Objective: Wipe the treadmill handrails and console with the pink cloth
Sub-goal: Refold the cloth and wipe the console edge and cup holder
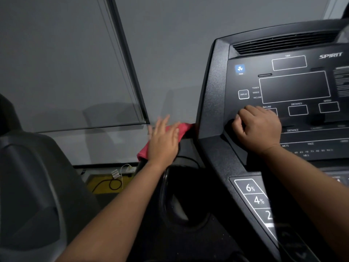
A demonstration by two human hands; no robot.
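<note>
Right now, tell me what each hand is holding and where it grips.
The left hand lies flat, fingers straight, on the middle of the pink cloth, pressing rather than gripping. The right hand is curled on the console, holding nothing visible.

Gym: treadmill console [294,87] with incline keys [254,193], grey wall [170,53].
</note>
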